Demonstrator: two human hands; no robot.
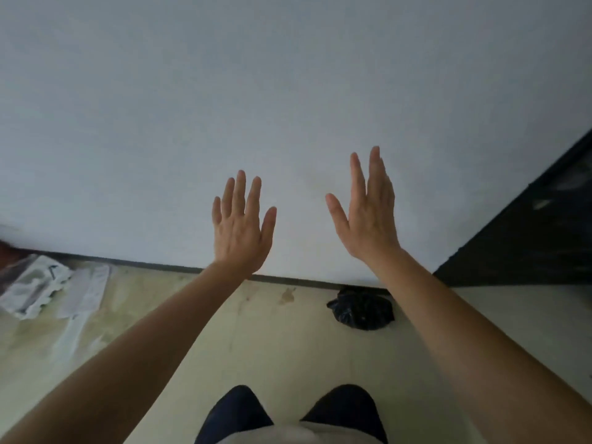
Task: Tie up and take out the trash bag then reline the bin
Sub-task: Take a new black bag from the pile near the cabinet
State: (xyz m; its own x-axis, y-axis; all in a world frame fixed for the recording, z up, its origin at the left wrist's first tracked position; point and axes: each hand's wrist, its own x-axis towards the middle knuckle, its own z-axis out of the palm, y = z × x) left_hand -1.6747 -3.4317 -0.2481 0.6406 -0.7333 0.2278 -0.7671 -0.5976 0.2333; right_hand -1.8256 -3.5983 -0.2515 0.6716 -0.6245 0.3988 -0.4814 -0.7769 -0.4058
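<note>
Hands are both lifted in front of the person, the left hand (pixel 242 225) and the right hand (pixel 368 213) side by side but apart, backs toward the camera, fingers straight and lightly spread, thumbs out; neither holds anything. Raised like this against the pale wall (pixel 224 91), they look shown to the camera rather than put to work, which I take as a marker pose and not a reach; whether the palms touch the wall cannot be told. Beside the right forearm, lower in view, the black trash bag (pixel 362 310) sits on the floor (pixel 272 341), pushed against the foot of the wall, near the corner where a dark panel (pixel 528 235) begins. It looks bunched into a closed lump, though a knot is too small to make out. Set there against the skirting, it seems parked out of the walkway. No bin shows, so relining cannot be judged from here. Far to the left on the floor, well apart from the bag, lies some crumpled white wrapping (pixel 41 290). At the bottom edge are the person's legs (pixel 234 415) in dark trousers, facing the wall.
</note>
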